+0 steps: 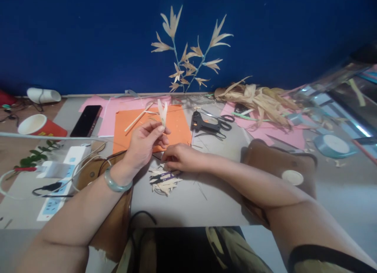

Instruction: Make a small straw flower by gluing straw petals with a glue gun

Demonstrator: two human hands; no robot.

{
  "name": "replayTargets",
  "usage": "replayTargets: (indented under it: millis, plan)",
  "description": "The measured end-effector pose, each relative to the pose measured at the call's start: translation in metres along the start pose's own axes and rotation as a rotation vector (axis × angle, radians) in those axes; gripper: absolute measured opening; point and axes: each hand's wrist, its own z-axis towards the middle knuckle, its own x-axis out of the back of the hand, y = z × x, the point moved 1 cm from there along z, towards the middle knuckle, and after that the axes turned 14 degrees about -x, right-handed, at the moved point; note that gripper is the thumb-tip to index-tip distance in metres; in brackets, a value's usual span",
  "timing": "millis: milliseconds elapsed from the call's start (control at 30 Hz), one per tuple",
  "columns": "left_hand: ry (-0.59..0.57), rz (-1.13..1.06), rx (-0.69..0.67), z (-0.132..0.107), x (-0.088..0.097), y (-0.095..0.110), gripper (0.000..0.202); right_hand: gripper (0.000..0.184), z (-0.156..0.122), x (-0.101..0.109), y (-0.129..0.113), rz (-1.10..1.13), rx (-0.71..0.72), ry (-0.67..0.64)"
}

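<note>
My left hand is raised over the orange sheet, thumb and fingers pinched on a small sprig of pale dried-husk leaves that points upward. My right hand is low over the table, its fingers curled downward, and what is between the fingertips is hidden. Just below those fingers lie thread snips with dark handles, resting on a small pile of cut pale husk pieces. Behind, against the blue wall, stands a branching stem with several husk-leaf clusters.
Right of the orange sheet lie a black glue gun and scissors. Dried corn husks and a ribbon roll are farther right. A phone, paper cup and corded power strip are at left.
</note>
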Motion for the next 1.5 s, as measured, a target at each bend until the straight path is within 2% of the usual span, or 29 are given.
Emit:
replayTargets:
  millis: [200, 433, 533, 700, 767, 867, 1000, 1100, 1200, 1267, 1333, 1433, 1500]
  plan:
    - [-0.010, -0.014, 0.020, -0.001, 0.002, -0.001, 0.017, 0.012, 0.006, -0.016, 0.003, 0.028, -0.060, 0.036]
    - [0.019, 0.008, 0.049, -0.001, 0.000, 0.000, 0.024, 0.008, 0.008, -0.024, 0.006, 0.107, -0.064, 0.027]
    - [0.030, 0.008, 0.067, -0.001, -0.001, 0.001, 0.026, 0.007, 0.009, -0.023, 0.009, 0.242, -0.060, -0.008]
    - [0.057, -0.005, 0.022, 0.001, 0.001, -0.001, 0.024, 0.013, 0.009, -0.011, 0.009, 0.665, -0.113, -0.076]
    - [0.074, -0.016, 0.004, 0.002, 0.002, -0.001, 0.024, 0.013, 0.009, -0.002, 0.006, 0.792, -0.182, -0.027]
    - [0.105, -0.009, -0.008, 0.004, 0.002, -0.001, 0.024, 0.016, 0.007, 0.013, 0.003, 0.926, -0.242, 0.134]
    - [0.101, 0.000, 0.017, 0.003, 0.002, -0.001, 0.023, 0.023, 0.002, 0.027, 0.002, 1.014, -0.176, 0.400]
    - [0.068, 0.022, 0.039, 0.002, 0.001, -0.002, 0.021, 0.022, -0.005, 0.031, 0.001, 0.925, -0.036, 0.575]
    - [0.066, -0.012, 0.053, 0.000, 0.001, -0.003, 0.022, 0.017, -0.012, 0.032, -0.001, 0.672, 0.110, 0.722]
    - [0.047, -0.029, 0.064, -0.001, 0.001, -0.004, 0.022, 0.015, -0.016, 0.031, -0.002, 0.530, 0.161, 0.776]
    - [0.026, -0.043, 0.074, -0.002, 0.001, -0.006, 0.020, 0.013, -0.017, 0.030, -0.003, 0.493, 0.163, 0.809]
    - [0.019, -0.030, 0.086, -0.003, 0.002, -0.007, 0.019, 0.015, -0.013, 0.028, -0.002, 0.648, 0.105, 0.800]
    - [0.026, -0.025, 0.087, -0.003, 0.001, -0.007, 0.020, 0.026, -0.010, 0.028, -0.001, 0.839, 0.055, 0.728]
